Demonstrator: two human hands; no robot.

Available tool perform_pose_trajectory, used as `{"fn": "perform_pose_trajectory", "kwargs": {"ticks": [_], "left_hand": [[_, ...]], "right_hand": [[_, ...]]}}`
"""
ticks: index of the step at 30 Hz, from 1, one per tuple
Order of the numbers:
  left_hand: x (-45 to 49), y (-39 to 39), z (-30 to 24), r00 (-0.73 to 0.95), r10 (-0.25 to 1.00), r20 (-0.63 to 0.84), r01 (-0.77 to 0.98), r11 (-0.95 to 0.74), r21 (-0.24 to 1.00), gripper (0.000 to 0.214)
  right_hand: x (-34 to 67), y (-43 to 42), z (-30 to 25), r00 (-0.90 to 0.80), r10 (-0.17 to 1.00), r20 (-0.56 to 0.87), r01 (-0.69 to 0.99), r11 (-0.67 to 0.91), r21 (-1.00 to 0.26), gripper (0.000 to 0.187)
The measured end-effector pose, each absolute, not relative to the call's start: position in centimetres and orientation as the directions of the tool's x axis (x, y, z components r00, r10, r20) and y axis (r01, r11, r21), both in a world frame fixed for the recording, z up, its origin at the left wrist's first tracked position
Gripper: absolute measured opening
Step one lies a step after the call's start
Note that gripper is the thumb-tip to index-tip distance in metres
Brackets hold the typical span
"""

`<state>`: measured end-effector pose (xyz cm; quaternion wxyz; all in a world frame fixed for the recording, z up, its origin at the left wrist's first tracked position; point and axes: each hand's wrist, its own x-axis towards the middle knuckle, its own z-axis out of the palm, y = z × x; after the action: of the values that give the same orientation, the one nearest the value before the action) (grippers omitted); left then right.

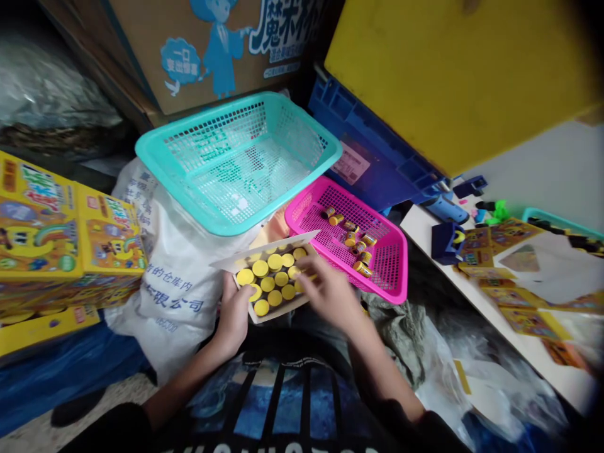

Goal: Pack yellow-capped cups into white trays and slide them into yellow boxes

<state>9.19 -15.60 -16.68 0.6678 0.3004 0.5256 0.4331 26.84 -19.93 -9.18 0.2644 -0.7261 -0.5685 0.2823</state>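
A small open cardboard box [264,259] full of several yellow-capped little containers [274,280] rests in front of me. My left hand [233,314] grips the box's near left corner, thumb on its edge. My right hand [325,286] lies over the right side of the box, its fingertips pinched on the caps there; what they hold is hidden. Just beyond stands a pink mesh basket [391,277] with several of the same containers [356,242] loose inside.
A teal mesh basket [236,157] sits on a white printed sack [174,283]. Yellow printed cartons [61,239] are stacked on the left. A blue crate [372,151] with a yellow lid [462,75] stands behind. A white table [538,277] with printed cards is at right.
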Motion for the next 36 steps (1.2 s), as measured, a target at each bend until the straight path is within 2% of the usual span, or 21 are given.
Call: {"fn": "perform_pose_trajectory", "kwargs": {"ticks": [2,4,7,12,16,18,20,22,25,29,33,36], "left_hand": [[9.3,-15.5,-16.7,0.086,0.893,-0.441,-0.308,0.445,0.841,0.056],[9.3,-15.4,-16.9,0.073,0.888,-0.454,-0.316,0.453,0.834,0.057],[9.3,-15.4,-17.0,0.083,0.881,-0.466,-0.32,0.467,0.824,0.058],[9.1,-15.5,-17.2,0.089,0.884,-0.458,-0.328,0.46,0.825,0.051],[9.1,-15.5,-17.2,0.081,0.879,-0.471,-0.342,0.468,0.815,0.046],[9.2,-15.5,-17.1,0.075,0.87,-0.487,-0.344,0.481,0.806,0.044],[9.3,-15.4,-16.9,0.064,0.859,-0.509,-0.347,0.497,0.795,0.044],[9.5,-15.4,-16.5,0.057,0.846,-0.53,-0.354,0.513,0.782,0.046],[9.7,-15.4,-16.1,0.061,0.844,-0.532,-0.361,0.516,0.777,0.053],[9.7,-15.4,-16.1,0.069,0.852,-0.518,-0.352,0.507,0.787,0.056],[9.6,-15.4,-16.4,0.074,0.86,-0.504,-0.35,0.496,0.795,0.053],[9.5,-15.5,-16.5,0.062,0.869,-0.49,-0.338,0.481,0.809,0.049]], "right_hand": [[32.4,-19.4,-8.3,0.416,0.904,-0.102,0.725,-0.397,-0.562,0.02],[37.9,-18.5,-8.4,0.63,0.738,-0.24,0.656,-0.672,-0.344,0.019],[43.5,-17.0,-10.4,0.666,0.639,-0.385,0.581,-0.768,-0.27,0.011],[45.7,-15.9,-13.1,0.518,0.675,-0.525,0.546,-0.733,-0.405,0.011],[44.8,-17.2,-11.6,0.449,0.749,-0.487,0.489,-0.662,-0.568,0.022],[43.6,-18.3,-9.9,0.404,0.811,-0.423,0.388,-0.571,-0.723,0.035],[41.9,-19.4,-8.2,0.338,0.872,-0.353,0.218,-0.438,-0.872,0.044],[39.9,-20.2,-7.0,0.287,0.912,-0.293,0.054,-0.321,-0.946,0.05],[37.3,-20.7,-6.3,0.263,0.931,-0.254,-0.07,-0.244,-0.967,0.058],[35.1,-20.8,-6.9,0.247,0.941,-0.229,-0.121,-0.204,-0.971,0.063],[33.3,-21.0,-7.4,0.232,0.953,-0.196,-0.054,-0.188,-0.981,0.058],[32.2,-21.2,-7.5,0.273,0.956,-0.112,0.095,-0.143,-0.985,0.046]]}}
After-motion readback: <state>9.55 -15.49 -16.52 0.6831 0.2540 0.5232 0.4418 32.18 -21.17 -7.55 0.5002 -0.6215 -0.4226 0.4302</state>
